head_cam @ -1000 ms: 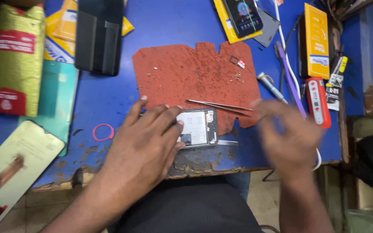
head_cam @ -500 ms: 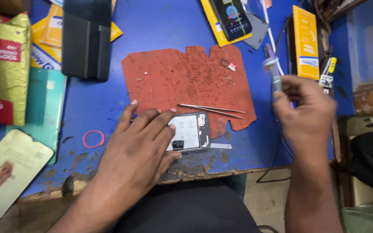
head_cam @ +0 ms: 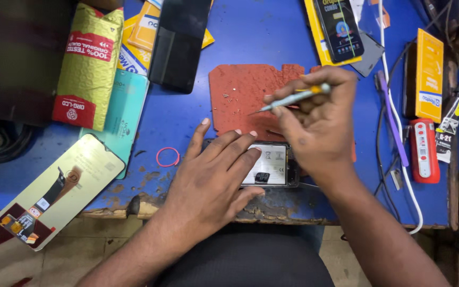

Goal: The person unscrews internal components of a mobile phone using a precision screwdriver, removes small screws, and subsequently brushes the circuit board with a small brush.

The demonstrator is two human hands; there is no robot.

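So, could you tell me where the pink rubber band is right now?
The pink rubber band lies on the blue table, just left of the left hand.

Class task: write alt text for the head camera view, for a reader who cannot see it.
Seen from above, a person's left hand presses an opened phone onto a blue table, while the right hand holds a screwdriver over a red mat. A pink ring, phone screens and packets lie around.
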